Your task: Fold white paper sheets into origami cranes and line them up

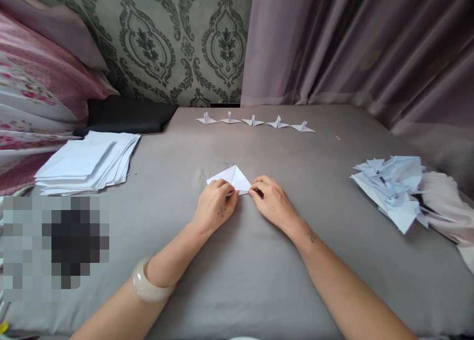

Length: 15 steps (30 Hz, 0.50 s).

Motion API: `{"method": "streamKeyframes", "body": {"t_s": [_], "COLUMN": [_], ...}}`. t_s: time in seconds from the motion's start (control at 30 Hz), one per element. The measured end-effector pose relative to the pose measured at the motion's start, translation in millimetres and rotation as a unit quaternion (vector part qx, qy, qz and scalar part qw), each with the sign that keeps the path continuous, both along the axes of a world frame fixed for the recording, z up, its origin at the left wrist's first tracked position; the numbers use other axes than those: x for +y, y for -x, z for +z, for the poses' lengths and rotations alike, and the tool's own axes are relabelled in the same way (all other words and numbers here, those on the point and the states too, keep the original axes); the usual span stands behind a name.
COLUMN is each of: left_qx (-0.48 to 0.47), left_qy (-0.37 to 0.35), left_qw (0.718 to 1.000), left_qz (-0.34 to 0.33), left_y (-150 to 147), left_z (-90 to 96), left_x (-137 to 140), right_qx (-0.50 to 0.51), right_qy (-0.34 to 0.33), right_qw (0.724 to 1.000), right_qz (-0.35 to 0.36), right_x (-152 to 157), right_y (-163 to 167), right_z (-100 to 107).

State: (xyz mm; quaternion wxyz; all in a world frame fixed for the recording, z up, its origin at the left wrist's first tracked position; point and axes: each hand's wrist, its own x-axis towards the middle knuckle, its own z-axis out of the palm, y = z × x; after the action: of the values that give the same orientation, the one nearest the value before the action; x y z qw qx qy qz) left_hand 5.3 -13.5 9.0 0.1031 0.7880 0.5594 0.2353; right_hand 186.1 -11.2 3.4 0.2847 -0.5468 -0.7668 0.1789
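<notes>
A folded white sheet of paper (236, 176) lies on the grey cloth surface in front of me, with a peak pointing away and creases running down from it. My left hand (218, 201) covers its near left part, thumb and fingers closed on the lower edge. My right hand (269, 197) pinches the paper's right corner between thumb and forefinger. Beyond my hands stands a row of several small folded paper cranes (253, 121) with spread wings. The paper's near left edge is partly hidden under my left fingers.
On the left lies a stack of white paper (87, 162), with a black folded item (129, 115) behind it. A pile of folded paper pieces (390, 182) sits at the right beside a pale cloth (444, 201). A purple curtain (314, 43) hangs behind.
</notes>
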Motion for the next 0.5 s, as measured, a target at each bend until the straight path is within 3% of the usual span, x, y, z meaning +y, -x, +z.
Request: {"method": "streamKeyframes", "body": {"t_s": [0.5], "left_qx": [-0.012], "left_qy": [0.083], "left_qw": [0.996], "left_qz": [0.044], "left_y": [-7.7], "left_z": [7.3], "left_x": [10.3], "right_qx": [-0.021], "right_qy": [-0.009], "right_qw": [0.999], "right_qz": [-0.036], "right_x": [2.0], "right_y": [6.4], "right_z": [-3.7]}}
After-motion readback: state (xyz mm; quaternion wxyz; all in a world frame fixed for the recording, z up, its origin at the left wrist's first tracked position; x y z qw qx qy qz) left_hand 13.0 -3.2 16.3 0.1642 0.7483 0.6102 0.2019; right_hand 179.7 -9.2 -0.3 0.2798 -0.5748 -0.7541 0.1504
